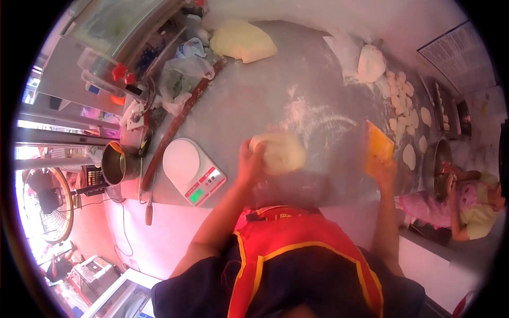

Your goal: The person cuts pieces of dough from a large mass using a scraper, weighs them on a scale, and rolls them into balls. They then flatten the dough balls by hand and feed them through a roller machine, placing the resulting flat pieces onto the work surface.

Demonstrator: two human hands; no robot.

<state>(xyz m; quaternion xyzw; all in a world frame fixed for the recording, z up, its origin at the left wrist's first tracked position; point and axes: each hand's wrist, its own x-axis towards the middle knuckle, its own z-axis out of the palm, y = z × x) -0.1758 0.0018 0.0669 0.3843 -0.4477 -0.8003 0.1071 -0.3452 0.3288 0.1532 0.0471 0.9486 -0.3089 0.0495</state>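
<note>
My left hand (251, 165) grips the left side of a pale lump of dough (283, 153) near the table's front edge, with the thumb on top of it. To the right, my right hand (383, 170) is closed on the lower part of a yellow-orange scraper (379, 142), which is tilted and slightly blurred. White flour (313, 116) is scattered on the grey table (249, 100) beyond the dough. A white scale (192, 168) with a lit green display lies to the left of my left hand.
A large dough mass (243, 41) lies at the back. A long brown stick (183, 116) runs along the left beside plastic bags and a metal pot (115, 163). Several small dough pieces (401, 100) lie at right, where another person (472, 206) works at a metal bowl (436, 159).
</note>
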